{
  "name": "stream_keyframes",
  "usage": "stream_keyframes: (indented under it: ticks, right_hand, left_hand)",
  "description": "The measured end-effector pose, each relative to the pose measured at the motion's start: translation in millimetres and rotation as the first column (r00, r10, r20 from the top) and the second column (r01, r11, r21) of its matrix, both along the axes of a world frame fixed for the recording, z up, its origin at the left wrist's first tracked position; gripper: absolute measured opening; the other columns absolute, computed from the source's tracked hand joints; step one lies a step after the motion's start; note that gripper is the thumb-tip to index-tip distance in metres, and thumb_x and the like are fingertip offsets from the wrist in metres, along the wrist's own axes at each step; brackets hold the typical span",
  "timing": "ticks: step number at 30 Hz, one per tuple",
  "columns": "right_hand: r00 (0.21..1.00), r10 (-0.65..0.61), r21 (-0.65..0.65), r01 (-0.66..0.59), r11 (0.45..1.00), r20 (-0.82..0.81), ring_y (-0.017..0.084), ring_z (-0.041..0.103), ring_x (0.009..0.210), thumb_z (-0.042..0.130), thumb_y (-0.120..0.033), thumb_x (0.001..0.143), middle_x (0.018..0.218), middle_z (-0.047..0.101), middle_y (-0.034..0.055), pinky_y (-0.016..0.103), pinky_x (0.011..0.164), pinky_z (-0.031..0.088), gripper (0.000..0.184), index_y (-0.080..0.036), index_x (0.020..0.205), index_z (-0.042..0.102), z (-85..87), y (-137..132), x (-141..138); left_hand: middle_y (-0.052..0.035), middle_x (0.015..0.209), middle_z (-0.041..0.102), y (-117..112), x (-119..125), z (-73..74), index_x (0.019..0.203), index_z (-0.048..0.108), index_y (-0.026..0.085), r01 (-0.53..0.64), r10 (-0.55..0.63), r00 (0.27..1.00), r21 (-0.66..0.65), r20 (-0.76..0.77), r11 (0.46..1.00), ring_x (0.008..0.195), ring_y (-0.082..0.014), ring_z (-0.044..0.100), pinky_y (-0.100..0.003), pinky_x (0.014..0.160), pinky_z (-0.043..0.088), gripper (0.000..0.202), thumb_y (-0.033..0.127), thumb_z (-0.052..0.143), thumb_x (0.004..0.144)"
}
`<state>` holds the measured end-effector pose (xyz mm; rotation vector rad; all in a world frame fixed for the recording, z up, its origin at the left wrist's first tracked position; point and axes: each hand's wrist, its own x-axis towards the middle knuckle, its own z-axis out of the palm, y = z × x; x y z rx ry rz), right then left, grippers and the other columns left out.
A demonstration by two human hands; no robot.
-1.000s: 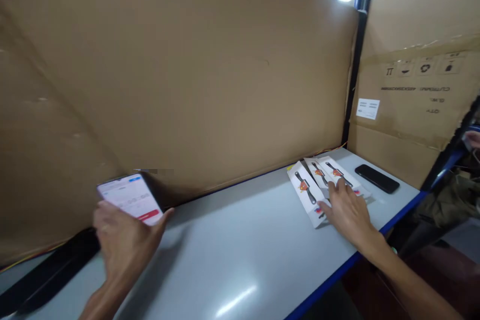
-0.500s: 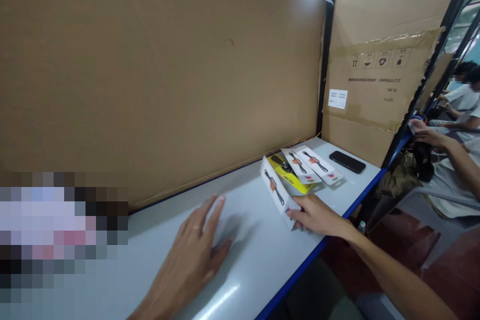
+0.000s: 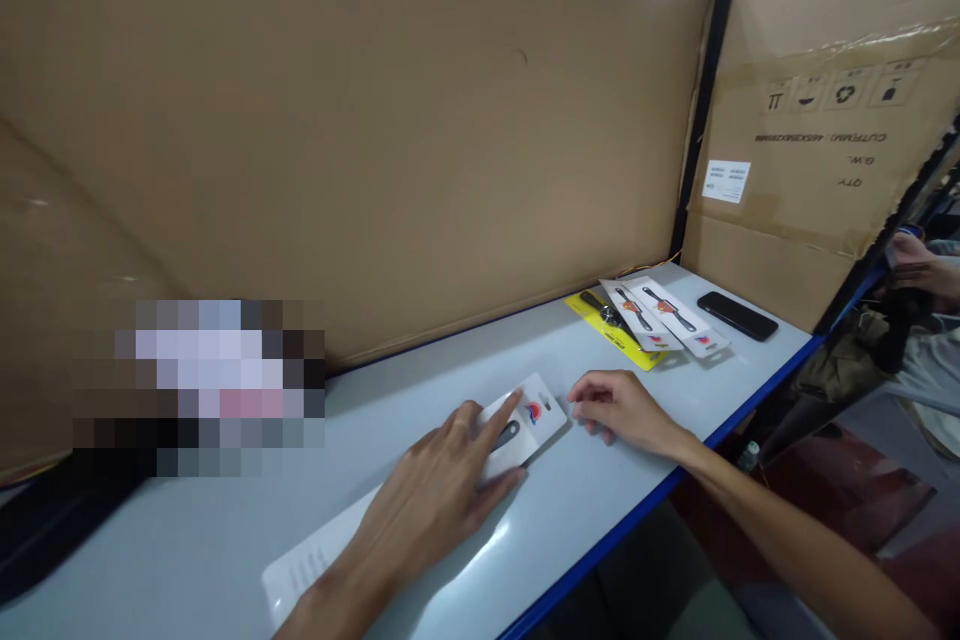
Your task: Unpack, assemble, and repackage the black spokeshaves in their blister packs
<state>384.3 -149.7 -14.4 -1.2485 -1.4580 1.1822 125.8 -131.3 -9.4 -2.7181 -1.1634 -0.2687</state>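
Observation:
A long white cardboard package (image 3: pixel 541 432) with a red and blue logo, a hang hole and a picture of a dark handle lies slantwise on the table. My left hand (image 3: pixel 442 475) grips it from above, index finger stretched along its face and thumb at the near edge. The hand and wrist cover much of its middle. Just past the hang-hole end, my right hand (image 3: pixel 619 410) rests near the tabletop, fingers loosely bent and apart, nothing visible in them. Beyond it, two similar white packages (image 3: pixel 664 315) overlap a yellow card (image 3: pixel 611 330) bearing a black-handled tool.
A black phone (image 3: pixel 737 315) lies at the table's right end. Cardboard panels (image 3: pixel 420 140) wall off the back and right side. The blue table edge (image 3: pixel 600 550) runs along the front. A blurred-out patch covers the left. Another person's hand (image 3: pixel 926 265) shows at far right.
The package has moved left, from tilted up in my right hand to lying under my left hand. My right hand has let go of it. The view has shifted left.

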Motion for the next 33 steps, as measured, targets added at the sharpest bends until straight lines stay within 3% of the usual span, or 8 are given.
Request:
stream_keyframes:
  ticks: [5, 11, 13, 19, 21, 24, 28, 33]
  right_hand:
    - [0.937, -0.091, 0.225, 0.014, 0.974, 0.338, 0.013, 0.061, 0.073, 0.063, -0.016, 0.083, 0.079, 0.068, -0.0005, 0.022, 0.066, 0.045, 0.015, -0.018, 0.097, 0.068, 9.3, 18, -19]
    - [0.535, -0.289, 0.372, -0.05, 0.927, 0.793, 0.026, 0.062, 0.105, 0.053, -0.021, 0.095, 0.107, 0.071, 0.0134, 0.033, 0.081, 0.045, 0.016, -0.016, 0.102, 0.067, 30.7, 37, -3]
    - [0.504, -0.304, 0.385, -0.062, 0.921, 0.809, 0.027, 0.062, 0.106, 0.052, -0.018, 0.094, 0.11, 0.07, 0.0149, 0.034, 0.081, 0.045, 0.018, -0.015, 0.102, 0.068, 36.2, 36, 0]
    - [0.858, 0.049, 0.288, -0.225, 0.931, 0.511, 0.014, 0.064, 0.078, 0.062, -0.018, 0.089, 0.084, 0.071, 0.002, 0.025, 0.074, 0.044, 0.011, -0.018, 0.095, 0.07, 37.1, 55, -23]
    - [0.902, 0.2, 0.197, -0.292, 0.936, 0.382, 0.012, 0.061, 0.068, 0.061, -0.017, 0.088, 0.078, 0.069, 0.001, 0.023, 0.065, 0.044, 0.01, -0.015, 0.094, 0.068, 35.8, 74, -28]
    - [0.884, 0.401, 0.085, -0.431, 0.898, 0.238, 0.01, 0.06, 0.06, 0.061, -0.02, 0.088, 0.082, 0.068, 0.0016, 0.02, 0.051, 0.042, 0.015, -0.015, 0.101, 0.065, 35.1, 99, -27]
    - [0.769, 0.636, 0.006, -0.637, 0.771, -0.06, 0.012, 0.065, 0.064, 0.066, -0.034, 0.086, 0.083, 0.066, 0.0015, 0.021, 0.049, 0.047, 0.021, -0.015, 0.094, 0.068, 35.5, 102, -20]
    - [0.721, 0.63, -0.004, -0.659, 0.752, -0.289, 0.013, 0.066, 0.06, 0.073, -0.038, 0.077, 0.074, 0.064, -0.0007, 0.022, 0.047, 0.049, 0.025, -0.015, 0.084, 0.068, 35.8, 81, -24]
  left_hand:
    - [-0.0089, 0.109, 0.06, 1, 0, 0.8, 0.156, 0.027, 0.03, -0.009, 0.008, 1.0, 0.049, 0.01, 0.999, 0.081, -0.0243, 0.069, -0.038, 0.07, 0.057, 0.063, 0.043, 0.045, 0.098]
    - [-0.0117, 0.107, 0.066, 17, -14, -10.5, 0.155, 0.027, 0.021, -0.072, 0.057, 0.993, 0.148, 0.102, 0.986, 0.08, -0.0273, 0.071, -0.037, 0.064, 0.056, 0.066, 0.046, 0.044, 0.096]
    - [-0.0122, 0.106, 0.066, 19, -15, -10.7, 0.152, 0.033, 0.019, -0.102, 0.088, 0.991, 0.138, 0.103, 0.985, 0.079, -0.0283, 0.071, -0.038, 0.062, 0.056, 0.064, 0.045, 0.044, 0.096]
    - [-0.0113, 0.107, 0.062, 14, -9, -2.0, 0.151, 0.036, 0.017, -0.129, 0.128, 0.992, 0.118, 0.023, 0.985, 0.085, -0.027, 0.069, -0.039, 0.071, 0.057, 0.064, 0.04, 0.051, 0.093]
    - [-0.0114, 0.107, 0.061, 15, -11, -1.1, 0.153, 0.031, 0.017, -0.134, 0.132, 0.991, 0.155, 0.018, 0.979, 0.086, -0.0267, 0.068, -0.038, 0.072, 0.057, 0.068, 0.038, 0.054, 0.092]
    - [-0.0091, 0.102, 0.058, 19, -20, 0.9, 0.158, 0.016, 0.021, -0.132, 0.119, 0.991, 0.265, 0.063, 0.955, 0.083, -0.0257, 0.067, -0.036, 0.066, 0.056, 0.083, 0.037, 0.06, 0.089]
    - [-0.0059, 0.097, 0.054, 18, -29, 9.3, 0.161, 0.003, 0.026, -0.096, 0.036, 0.985, 0.364, 0.169, 0.926, 0.074, -0.022, 0.064, -0.031, 0.058, 0.055, 0.096, 0.037, 0.062, 0.086]
    - [-0.0043, 0.092, 0.05, 9, -27, 17.7, 0.162, 0.006, 0.027, -0.045, -0.065, 0.962, 0.389, 0.264, 0.92, 0.065, -0.0167, 0.058, -0.026, 0.054, 0.051, 0.095, 0.038, 0.061, 0.085]
